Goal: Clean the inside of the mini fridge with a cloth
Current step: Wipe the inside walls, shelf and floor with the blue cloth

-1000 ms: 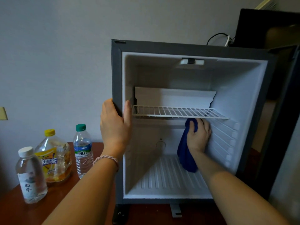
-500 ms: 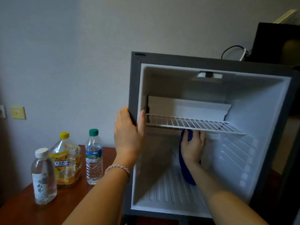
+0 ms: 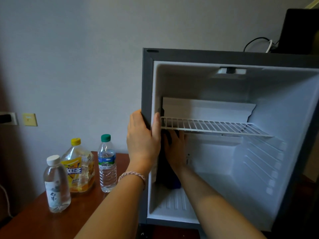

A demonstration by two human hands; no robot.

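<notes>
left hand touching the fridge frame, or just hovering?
Touching. The head view shows the left hand wrapped round the mini fridge left front edge, thumb on the inner side, fingers on the outer wall.

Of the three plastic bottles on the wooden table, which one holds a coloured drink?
The wide middle bottle with the yellow cap and yellow label: amber liquid shows at its base. The white-capped bottle and green-capped bottle beside it look clear.

Three bottles (image 3: 81,171) stand on the table (image 3: 34,219) left of the fridge (image 3: 146,83).
</notes>
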